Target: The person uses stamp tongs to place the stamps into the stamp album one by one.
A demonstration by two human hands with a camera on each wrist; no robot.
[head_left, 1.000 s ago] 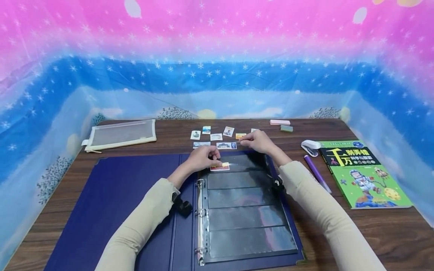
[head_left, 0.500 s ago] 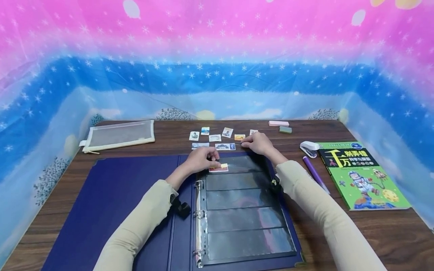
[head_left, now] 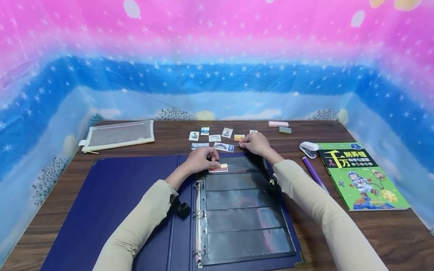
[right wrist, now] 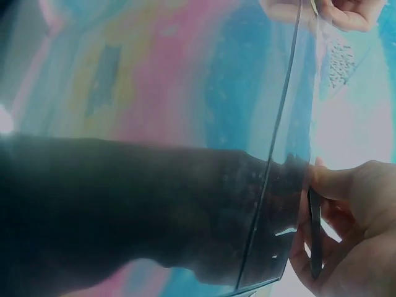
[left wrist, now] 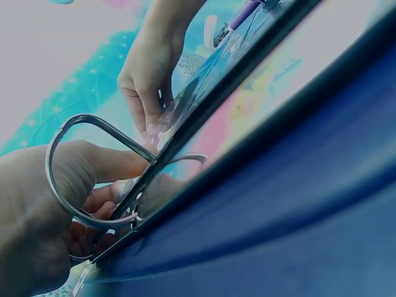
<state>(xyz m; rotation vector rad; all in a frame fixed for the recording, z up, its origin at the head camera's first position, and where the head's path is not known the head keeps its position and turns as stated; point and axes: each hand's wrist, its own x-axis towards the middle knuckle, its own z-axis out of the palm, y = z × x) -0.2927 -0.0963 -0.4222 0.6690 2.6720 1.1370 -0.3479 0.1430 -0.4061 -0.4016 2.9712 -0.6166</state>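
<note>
A dark blue ring binder (head_left: 112, 195) lies spread on the table, with a clear-pocketed stamp page (head_left: 247, 218) on its rings. My left hand (head_left: 201, 159) pinches the page's top edge, thumb in front and fingers behind. Beside that thumb, a red and yellow stamp (head_left: 218, 168) shows at the top pocket. Beyond the page my right hand (head_left: 255, 143) holds slim dark tweezers (right wrist: 315, 238). Their tip meets the right end of a wide stamp (head_left: 223, 147), which sits slightly tilted on the table. Several other stamps (head_left: 214, 138) are scattered behind it.
A mesh zip pouch (head_left: 120, 134) lies at the back left. Pink and green erasers (head_left: 278, 124) sit at the back right. Nearer on the right are a white stapler (head_left: 308, 147), a purple marker (head_left: 314, 174) and a green book (head_left: 366, 180). A patterned cloth surrounds the table.
The wide stamp has turned slightly, its right end now nearer me, with the tweezers at that end. My right hand has shifted a little left; the left hand keeps its place.
</note>
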